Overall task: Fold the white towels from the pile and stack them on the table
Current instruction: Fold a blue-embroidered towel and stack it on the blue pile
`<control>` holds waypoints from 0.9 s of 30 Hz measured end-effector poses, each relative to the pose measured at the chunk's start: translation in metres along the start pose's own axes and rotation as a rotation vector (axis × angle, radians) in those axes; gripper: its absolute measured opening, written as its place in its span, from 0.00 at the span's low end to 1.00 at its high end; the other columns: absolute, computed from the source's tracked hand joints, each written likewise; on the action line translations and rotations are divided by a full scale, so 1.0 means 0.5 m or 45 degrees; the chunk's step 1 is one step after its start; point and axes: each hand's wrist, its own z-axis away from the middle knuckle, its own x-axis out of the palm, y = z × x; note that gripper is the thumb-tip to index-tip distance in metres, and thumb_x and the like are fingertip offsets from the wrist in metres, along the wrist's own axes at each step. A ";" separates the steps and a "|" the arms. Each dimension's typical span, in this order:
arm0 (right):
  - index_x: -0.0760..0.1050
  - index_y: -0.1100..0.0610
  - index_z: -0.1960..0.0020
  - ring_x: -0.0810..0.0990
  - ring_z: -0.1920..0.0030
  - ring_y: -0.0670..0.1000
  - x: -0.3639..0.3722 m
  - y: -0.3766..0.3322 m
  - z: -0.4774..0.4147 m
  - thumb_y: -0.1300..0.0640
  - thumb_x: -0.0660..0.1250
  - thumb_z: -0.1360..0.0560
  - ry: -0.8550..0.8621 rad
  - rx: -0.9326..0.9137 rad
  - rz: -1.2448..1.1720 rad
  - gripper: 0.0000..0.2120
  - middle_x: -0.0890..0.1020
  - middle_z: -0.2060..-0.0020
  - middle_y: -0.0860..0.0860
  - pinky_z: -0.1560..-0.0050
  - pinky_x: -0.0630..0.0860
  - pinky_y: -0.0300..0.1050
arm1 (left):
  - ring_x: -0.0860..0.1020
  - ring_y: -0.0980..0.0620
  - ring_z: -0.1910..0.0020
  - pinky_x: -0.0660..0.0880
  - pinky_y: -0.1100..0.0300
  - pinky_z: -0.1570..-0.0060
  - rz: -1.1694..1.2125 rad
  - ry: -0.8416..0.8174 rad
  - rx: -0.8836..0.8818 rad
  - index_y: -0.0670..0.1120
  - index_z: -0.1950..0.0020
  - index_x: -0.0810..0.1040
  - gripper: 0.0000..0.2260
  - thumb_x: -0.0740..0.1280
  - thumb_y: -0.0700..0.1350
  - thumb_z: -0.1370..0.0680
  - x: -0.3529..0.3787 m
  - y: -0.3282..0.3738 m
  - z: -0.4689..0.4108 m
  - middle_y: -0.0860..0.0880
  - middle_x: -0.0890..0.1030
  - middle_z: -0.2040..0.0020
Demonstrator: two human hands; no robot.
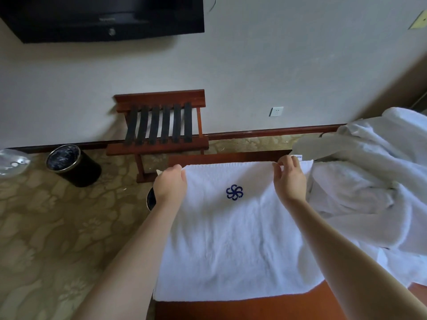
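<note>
Towel (231, 239) flat on table (242, 308), logo up. Left hand (171, 183) gripping far-left corner; right hand (290, 179) probably pinching far edge, hard to confirm. Risks: uneven pull skewing fold; snagging pile (358, 192) just beside.

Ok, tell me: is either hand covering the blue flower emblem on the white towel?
No, the blue flower emblem on the white towel lies uncovered between left hand and right hand.
</note>
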 end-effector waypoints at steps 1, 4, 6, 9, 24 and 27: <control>0.73 0.64 0.52 0.75 0.63 0.62 0.003 -0.002 -0.007 0.59 0.63 0.21 0.002 0.004 0.005 0.07 0.76 0.54 0.59 0.68 0.62 0.45 | 0.75 0.46 0.64 0.66 0.58 0.69 -0.032 -0.004 0.003 0.42 0.53 0.74 0.13 0.54 0.47 0.17 -0.001 0.003 -0.008 0.45 0.79 0.60; 0.73 0.64 0.51 0.75 0.60 0.63 0.028 0.004 -0.026 0.59 0.62 0.21 -0.088 0.046 0.028 0.07 0.76 0.52 0.59 0.67 0.65 0.47 | 0.78 0.45 0.60 0.69 0.58 0.67 -0.136 -0.145 -0.036 0.43 0.50 0.75 0.10 0.56 0.44 0.17 0.009 0.013 -0.034 0.45 0.80 0.56; 0.72 0.63 0.50 0.75 0.59 0.63 0.056 0.015 -0.030 0.58 0.62 0.21 -0.192 0.061 0.062 0.08 0.75 0.51 0.59 0.68 0.66 0.47 | 0.79 0.44 0.55 0.72 0.56 0.63 -0.190 -0.281 -0.093 0.42 0.49 0.75 0.07 0.58 0.40 0.19 0.026 0.016 -0.048 0.43 0.80 0.52; 0.72 0.63 0.51 0.75 0.59 0.63 0.105 0.036 -0.032 0.58 0.62 0.21 -0.300 0.093 0.118 0.07 0.75 0.51 0.59 0.68 0.65 0.47 | 0.79 0.43 0.48 0.72 0.55 0.59 -0.232 -0.418 -0.143 0.42 0.48 0.76 0.06 0.60 0.37 0.21 0.060 0.017 -0.064 0.43 0.80 0.48; 0.77 0.59 0.63 0.73 0.57 0.56 0.209 0.098 -0.088 0.58 0.66 0.26 -0.397 0.089 0.197 0.08 0.70 0.65 0.50 0.65 0.66 0.43 | 0.75 0.44 0.56 0.63 0.56 0.61 -0.183 -0.340 0.120 0.46 0.66 0.70 0.11 0.60 0.44 0.24 0.187 -0.024 -0.146 0.46 0.79 0.63; 0.76 0.60 0.66 0.73 0.59 0.56 0.207 0.111 -0.079 0.59 0.67 0.28 -0.473 -0.061 0.265 0.09 0.71 0.67 0.50 0.68 0.66 0.43 | 0.75 0.47 0.53 0.64 0.55 0.56 -0.278 -0.344 0.218 0.46 0.60 0.79 0.12 0.58 0.48 0.22 0.195 -0.049 -0.128 0.49 0.81 0.60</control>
